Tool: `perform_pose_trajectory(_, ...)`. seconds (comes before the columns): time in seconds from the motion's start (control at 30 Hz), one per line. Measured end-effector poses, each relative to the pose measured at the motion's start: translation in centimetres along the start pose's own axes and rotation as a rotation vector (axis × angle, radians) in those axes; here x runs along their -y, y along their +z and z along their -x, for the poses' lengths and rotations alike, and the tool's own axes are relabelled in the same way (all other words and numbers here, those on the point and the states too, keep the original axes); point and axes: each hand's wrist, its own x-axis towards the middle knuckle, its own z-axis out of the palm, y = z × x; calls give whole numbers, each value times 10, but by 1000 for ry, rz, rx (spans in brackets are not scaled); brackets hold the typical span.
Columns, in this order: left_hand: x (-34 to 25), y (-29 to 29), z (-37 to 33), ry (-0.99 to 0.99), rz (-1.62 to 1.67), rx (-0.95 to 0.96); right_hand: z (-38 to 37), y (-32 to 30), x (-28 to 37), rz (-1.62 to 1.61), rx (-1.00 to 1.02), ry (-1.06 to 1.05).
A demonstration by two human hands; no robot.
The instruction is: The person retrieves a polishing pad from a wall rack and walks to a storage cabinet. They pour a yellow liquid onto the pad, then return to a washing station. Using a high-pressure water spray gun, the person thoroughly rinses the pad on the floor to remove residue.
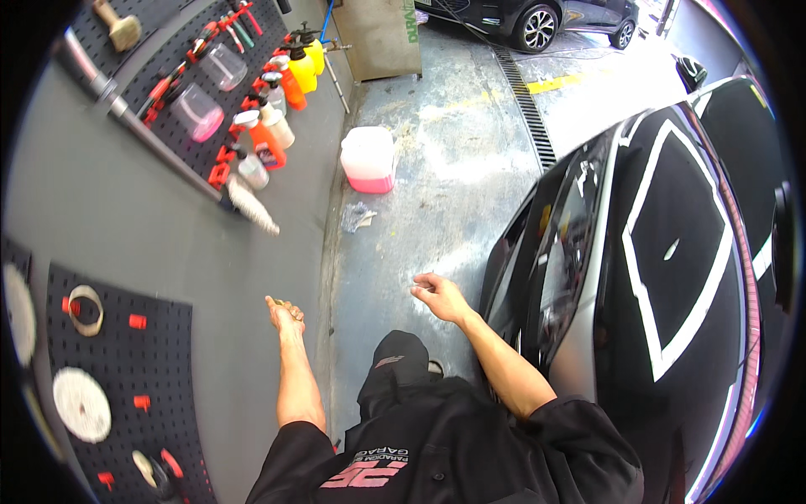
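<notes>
My left hand (286, 316) is raised beside the grey wall, its fingers curled. A small yellowish bit shows at the fingers, but what it is I cannot make out. Over the floor, near the front of a black car (621, 336), hangs my right hand (440, 296), fingers apart and holding nothing. White tape (635, 277) outlines a four-sided patch on the car's black hood, and a small white spot (672, 249) shows inside it. Neither hand touches the car.
Spray bottles (262, 141) and a long white brush (251, 207) hang on the left wall. A pegboard (126, 353) holds a round white pad (81, 405). On the floor stand a jug of pink liquid (368, 160) and a crumpled cloth (358, 217). Another car (537, 25) is parked beyond a drain grate (525, 105).
</notes>
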Motion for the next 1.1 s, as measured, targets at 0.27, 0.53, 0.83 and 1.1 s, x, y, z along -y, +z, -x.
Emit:
perform_pose_trajectory(0.27,18,313,-111,-316,46,624,-205,-131,-19,21,-197,116)
perform_pose_trajectory(0.53,28,619,-198,-262,-93,797,-313,-272,-72,-373,-531,307)
perform_pose_trajectory(0.83,-3,865,-277,-250,-2,477,-600,-525,-52,-176,-484,161)
perform_pose_trajectory(1.1,-23,1015,-373,-170,109,338,-841,-670,13,37,-338,89)
